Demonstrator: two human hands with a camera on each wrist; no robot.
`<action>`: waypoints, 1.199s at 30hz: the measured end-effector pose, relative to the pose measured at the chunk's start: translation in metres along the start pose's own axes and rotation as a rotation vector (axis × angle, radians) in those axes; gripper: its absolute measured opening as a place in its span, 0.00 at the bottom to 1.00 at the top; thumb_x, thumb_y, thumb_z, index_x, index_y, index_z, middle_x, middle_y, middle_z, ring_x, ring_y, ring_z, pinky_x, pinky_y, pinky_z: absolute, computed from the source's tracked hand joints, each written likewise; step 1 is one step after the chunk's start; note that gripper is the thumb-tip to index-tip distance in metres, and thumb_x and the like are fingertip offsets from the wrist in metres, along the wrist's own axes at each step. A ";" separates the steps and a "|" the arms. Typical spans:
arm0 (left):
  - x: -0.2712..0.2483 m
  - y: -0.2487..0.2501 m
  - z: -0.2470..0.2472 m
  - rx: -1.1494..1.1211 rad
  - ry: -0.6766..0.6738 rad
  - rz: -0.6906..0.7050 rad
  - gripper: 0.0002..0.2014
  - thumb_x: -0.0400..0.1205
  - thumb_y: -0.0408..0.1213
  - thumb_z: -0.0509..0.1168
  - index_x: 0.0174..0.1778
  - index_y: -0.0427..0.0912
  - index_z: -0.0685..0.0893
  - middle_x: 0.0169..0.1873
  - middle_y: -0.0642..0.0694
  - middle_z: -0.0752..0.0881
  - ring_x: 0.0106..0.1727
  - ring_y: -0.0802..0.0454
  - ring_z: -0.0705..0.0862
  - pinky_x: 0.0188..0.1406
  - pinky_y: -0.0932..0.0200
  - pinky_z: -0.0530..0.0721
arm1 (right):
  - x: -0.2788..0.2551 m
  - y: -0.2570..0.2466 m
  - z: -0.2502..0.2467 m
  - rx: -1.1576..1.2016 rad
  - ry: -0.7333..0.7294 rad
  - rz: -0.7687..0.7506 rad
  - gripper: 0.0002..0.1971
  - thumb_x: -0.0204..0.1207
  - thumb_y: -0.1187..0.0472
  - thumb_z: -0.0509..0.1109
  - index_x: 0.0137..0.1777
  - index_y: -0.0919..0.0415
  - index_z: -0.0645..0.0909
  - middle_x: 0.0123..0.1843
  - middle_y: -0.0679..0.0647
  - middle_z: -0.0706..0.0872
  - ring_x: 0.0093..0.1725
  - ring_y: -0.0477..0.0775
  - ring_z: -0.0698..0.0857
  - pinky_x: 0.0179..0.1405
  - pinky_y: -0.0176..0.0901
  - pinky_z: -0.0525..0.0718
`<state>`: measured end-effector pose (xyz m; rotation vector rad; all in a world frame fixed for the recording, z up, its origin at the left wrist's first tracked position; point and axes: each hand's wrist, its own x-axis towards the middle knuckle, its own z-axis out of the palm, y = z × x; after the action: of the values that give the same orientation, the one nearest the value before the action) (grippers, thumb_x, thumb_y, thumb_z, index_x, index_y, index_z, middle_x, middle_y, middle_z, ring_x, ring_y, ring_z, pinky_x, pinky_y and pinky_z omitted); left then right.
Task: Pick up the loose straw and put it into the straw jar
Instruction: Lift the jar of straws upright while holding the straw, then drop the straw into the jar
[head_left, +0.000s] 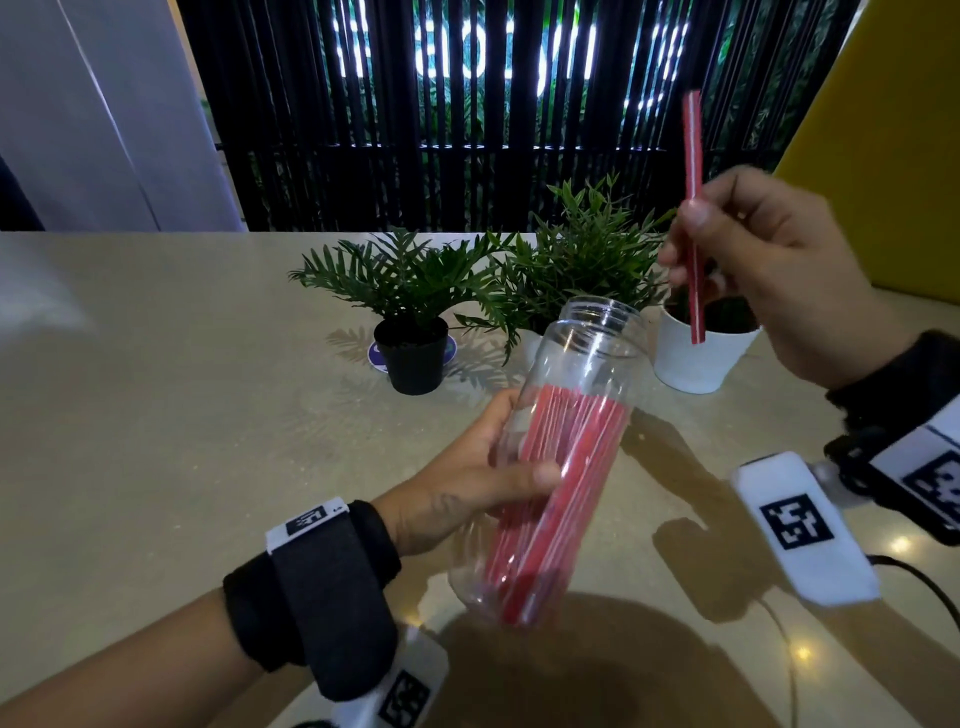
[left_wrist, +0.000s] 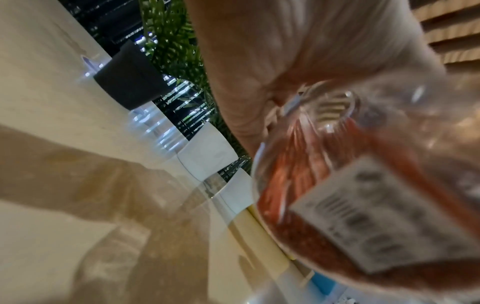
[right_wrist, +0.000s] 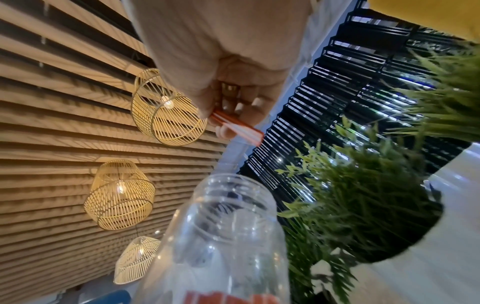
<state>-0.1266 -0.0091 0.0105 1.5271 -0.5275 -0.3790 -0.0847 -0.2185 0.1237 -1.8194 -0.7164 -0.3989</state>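
Straw (head_left: 694, 218) pinched above jar (head_left: 566, 415), both hand-held.

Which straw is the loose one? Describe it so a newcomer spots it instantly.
Start at the beige table with the potted plants at its far side. Over the white pot the right hand pinches one red straw with a white stripe, nearly upright. It is the only straw outside the clear jar; the other red straws sit bundled inside that jar, which the left hand holds tilted.
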 end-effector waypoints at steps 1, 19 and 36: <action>0.000 0.001 0.003 -0.020 -0.012 0.000 0.48 0.53 0.60 0.78 0.69 0.60 0.65 0.51 0.50 0.87 0.49 0.52 0.88 0.46 0.55 0.86 | 0.004 -0.006 0.000 -0.013 0.021 -0.029 0.10 0.79 0.60 0.58 0.37 0.50 0.73 0.32 0.45 0.84 0.32 0.40 0.82 0.28 0.28 0.80; 0.009 0.017 0.006 0.064 0.244 0.128 0.39 0.64 0.36 0.75 0.67 0.62 0.66 0.61 0.49 0.82 0.64 0.50 0.82 0.67 0.45 0.79 | 0.039 -0.046 0.039 -0.050 0.085 -0.097 0.07 0.74 0.66 0.65 0.41 0.54 0.71 0.34 0.46 0.77 0.32 0.37 0.80 0.32 0.25 0.78; 0.010 0.021 0.001 0.089 0.255 0.136 0.38 0.66 0.32 0.73 0.70 0.56 0.64 0.60 0.50 0.82 0.62 0.53 0.83 0.63 0.53 0.82 | 0.027 -0.036 0.042 -0.164 -0.082 0.019 0.16 0.70 0.47 0.69 0.46 0.61 0.82 0.47 0.60 0.88 0.48 0.55 0.85 0.50 0.44 0.82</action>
<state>-0.1210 -0.0151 0.0318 1.5875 -0.4479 -0.0543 -0.0908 -0.1631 0.1505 -2.0056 -0.7396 -0.3813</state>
